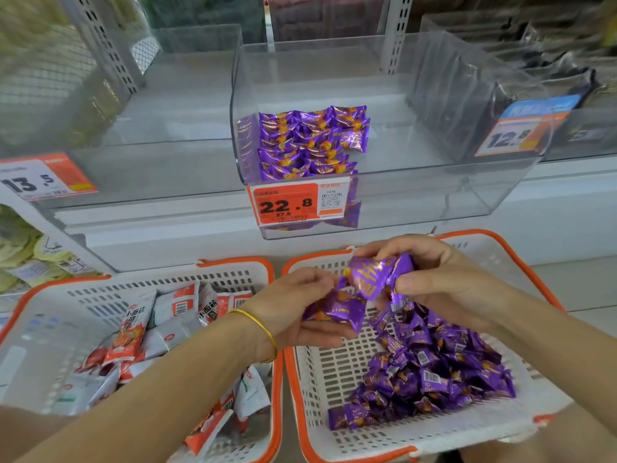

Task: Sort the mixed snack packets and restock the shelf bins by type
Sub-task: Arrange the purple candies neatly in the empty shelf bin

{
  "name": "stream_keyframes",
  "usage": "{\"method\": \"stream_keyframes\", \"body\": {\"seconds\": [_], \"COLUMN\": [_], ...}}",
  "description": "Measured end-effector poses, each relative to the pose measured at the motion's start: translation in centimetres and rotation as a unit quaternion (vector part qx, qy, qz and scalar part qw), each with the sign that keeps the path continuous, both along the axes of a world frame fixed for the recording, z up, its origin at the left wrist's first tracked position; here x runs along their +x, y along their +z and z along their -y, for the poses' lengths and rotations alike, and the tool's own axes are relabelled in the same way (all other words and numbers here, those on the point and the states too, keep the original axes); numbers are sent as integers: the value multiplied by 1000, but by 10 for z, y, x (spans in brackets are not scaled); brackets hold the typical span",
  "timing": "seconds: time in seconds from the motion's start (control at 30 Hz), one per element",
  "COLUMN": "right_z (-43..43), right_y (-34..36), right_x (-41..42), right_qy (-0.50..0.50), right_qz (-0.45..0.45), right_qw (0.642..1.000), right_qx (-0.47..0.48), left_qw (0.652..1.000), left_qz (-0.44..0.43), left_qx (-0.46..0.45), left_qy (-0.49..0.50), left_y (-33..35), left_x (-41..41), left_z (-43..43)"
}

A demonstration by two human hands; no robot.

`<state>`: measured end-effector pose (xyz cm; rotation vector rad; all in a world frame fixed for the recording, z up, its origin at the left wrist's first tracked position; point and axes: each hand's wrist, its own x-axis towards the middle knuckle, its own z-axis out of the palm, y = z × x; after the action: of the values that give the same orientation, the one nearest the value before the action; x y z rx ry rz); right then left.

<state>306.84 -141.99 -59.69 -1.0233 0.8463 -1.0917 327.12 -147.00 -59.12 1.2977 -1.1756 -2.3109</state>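
Left hand [293, 307] fingers pinch one purple packet [335, 310]; right hand [447, 279] fingers curl round a purple bundle [375, 275], both above the right basket [329, 370].

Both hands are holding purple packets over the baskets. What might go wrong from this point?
The left hand and right hand each pinch loose purple packets; one may slip and land in the left basket among the red-and-white packets, mixing types.
The stacked rows in the clear bin fill only its left side; packets tossed in could knock them askew.

Orange price tag [287, 204], perforated shelf upright [399, 15]
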Motion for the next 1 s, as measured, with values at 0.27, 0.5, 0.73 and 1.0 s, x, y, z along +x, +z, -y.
{"method": "stream_keyframes", "body": {"seconds": [0.27, 0.5, 0.73, 1.0], "right_z": [-1, -5, -6, -4], "right_y": [4, 13, 8, -2], "right_x": [0, -3, 10, 17], "right_qy": [10, -56, -109, -92], "right_qz": [-191, -135, -196, -248], "right_qw": [981, 983, 969, 961], "right_qx": [-16, 114, 106, 84], "left_qw": [994, 985, 984, 983], "left_qz": [-100, -27, -28, -95], "left_qx": [16, -66, -54, -29], "left_qy": [31, 158, 168, 153], "left_y": [1, -12, -22, -21], "left_x": [-2, -1, -11, -16], "left_z": [-2, 6, -4, -2]}}
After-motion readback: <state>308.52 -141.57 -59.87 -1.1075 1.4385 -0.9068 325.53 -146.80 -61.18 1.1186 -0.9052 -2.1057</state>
